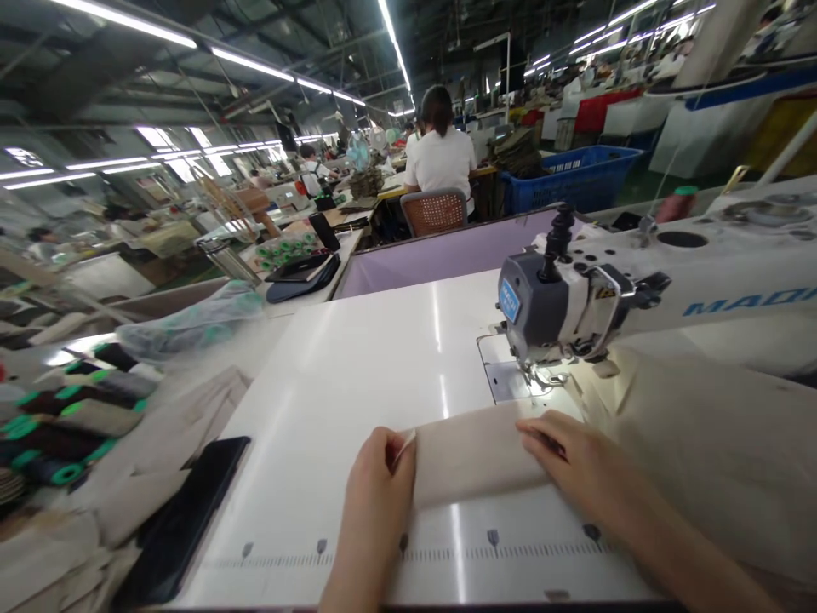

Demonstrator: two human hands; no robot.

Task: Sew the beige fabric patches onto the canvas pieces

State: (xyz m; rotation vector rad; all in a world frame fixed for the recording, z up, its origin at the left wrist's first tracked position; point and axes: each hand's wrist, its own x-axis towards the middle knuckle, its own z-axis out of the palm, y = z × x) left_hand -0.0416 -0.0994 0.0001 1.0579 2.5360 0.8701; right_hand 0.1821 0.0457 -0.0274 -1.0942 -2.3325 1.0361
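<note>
Left hand (pixel 379 477) pinches beige fabric (pixel 469 460) by its left edge, right hand (pixel 571 447) its right; white table (pixel 345 366) gives room far left.

Beige fabric (pixel 469 455) between left hand (pixel 381 477) and right hand (pixel 571 451) — white tabletop (pixel 357 366) beneath, sewing machine (pixel 542 298) just beyond

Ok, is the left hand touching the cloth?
Touching. The head view shows it: the left hand pinches the near-left end of the cloth, its edge tucked between thumb and fingers.
</note>
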